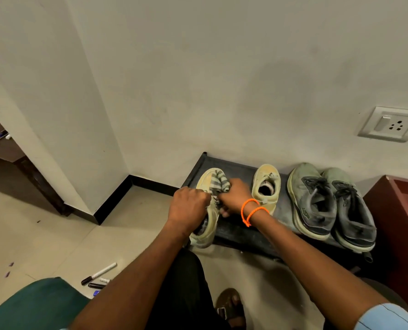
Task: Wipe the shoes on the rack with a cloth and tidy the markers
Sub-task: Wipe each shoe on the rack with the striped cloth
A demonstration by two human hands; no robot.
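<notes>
A cream shoe [206,231] is held at the left end of the black shoe rack [241,232]. My left hand [189,206] grips its side near the opening. My right hand [235,195], with orange bands at the wrist, holds a grey striped cloth [218,182] bunched against the shoe's toe. The second cream shoe [267,184] stands on the rack to the right. A pair of grey-green sneakers [329,206] fills the rack's right end. Several markers [99,276] lie on the floor at lower left.
A dark red cabinet [402,225] stands right of the rack. The wall carries a socket plate [388,123]. A green cushion [31,303] sits at the lower left edge. My sandalled foot [231,306] rests on the tiled floor below the rack.
</notes>
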